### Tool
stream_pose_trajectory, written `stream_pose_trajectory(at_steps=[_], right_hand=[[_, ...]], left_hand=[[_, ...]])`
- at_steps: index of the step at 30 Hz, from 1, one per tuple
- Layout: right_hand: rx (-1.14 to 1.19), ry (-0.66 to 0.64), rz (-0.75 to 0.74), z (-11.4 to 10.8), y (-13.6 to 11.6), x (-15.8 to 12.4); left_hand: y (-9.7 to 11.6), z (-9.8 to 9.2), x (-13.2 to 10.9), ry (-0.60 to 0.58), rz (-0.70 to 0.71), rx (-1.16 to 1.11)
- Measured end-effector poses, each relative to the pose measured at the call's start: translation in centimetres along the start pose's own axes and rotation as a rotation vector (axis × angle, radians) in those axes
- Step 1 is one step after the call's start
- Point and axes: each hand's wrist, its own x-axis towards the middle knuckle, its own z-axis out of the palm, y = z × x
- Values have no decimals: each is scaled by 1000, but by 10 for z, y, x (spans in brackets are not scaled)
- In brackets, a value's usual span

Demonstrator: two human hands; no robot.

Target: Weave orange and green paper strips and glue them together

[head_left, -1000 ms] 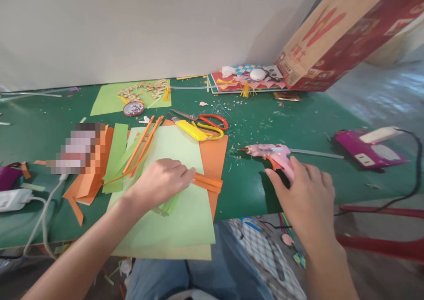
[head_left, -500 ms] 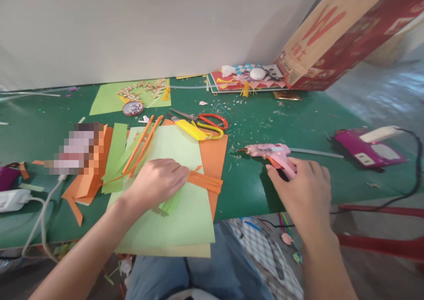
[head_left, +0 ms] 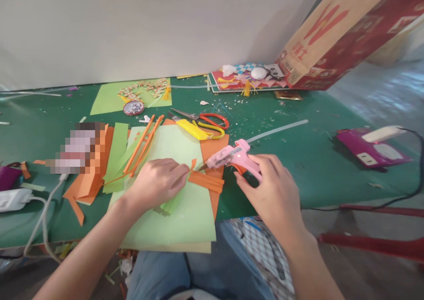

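- One pink glue gun [head_left: 230,155], located right of the left hand [head_left: 162,181], tilted, its nozzle [head_left: 202,167] over the edge of a pale green sheet [head_left: 175,148]
- One right hand [head_left: 273,187], fingers clasped round the gun's handle, thumb standing just off it; whether a finger pressed the orange trigger [head_left: 241,170] could not be told
- One short orange strip [head_left: 193,164], pinched between left thumb and fingers, free end just beside the nozzle; contact could not be told
- Hazard, by judgement: a burn was possible, the nozzle being probably hot and close to the left fingertips, should either hand slip
- Hazard, by judgement: stray glue could mark the sheet or stick the flat orange strips [head_left: 208,182] together, were the trigger squeezed too hard or early
- One clear glue stick [head_left: 278,131], projecting from the gun's rear, liable to knock things if the gun swung
- One pair of scissors [head_left: 191,117] and one yellow cutter [head_left: 190,129], lying beyond the sheet
- One round tin [head_left: 134,114], open, holding small mixed bits, too small to identify
- One purple packet [head_left: 374,148], far right, contents hidden, white device [head_left: 382,133] on top
- One tall paper bag [head_left: 318,37], rear right, contents not visible
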Motion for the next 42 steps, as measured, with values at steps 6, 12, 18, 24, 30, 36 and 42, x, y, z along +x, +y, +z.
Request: stream_pose_trajectory(at_steps=[6,12,18,24,30,36,42], right_hand=[[-31,-44,-76,2,-13,4],[-24,-64,-103,2,-18,6],[-39,-65,-130,-1,-18,7],[-61,-52,-136,-1,-18,7],[-65,-68,-132,-1,-18,6],[-59,-63,-136,-2,-18,7],[-70,-56,-147,-3,-19,8]], left_hand=[[0,0,-2,-12,-24,-23],[0,0,-1,-12,-35,-26],[0,-1,0,-1,-22,-8],[-1,-1,-1,-2,-26,3],[0,-1,-1,-7,-27,3],[-1,0,-2,6,-26,-2],[-1,0,-2,-12,-32,-2]])
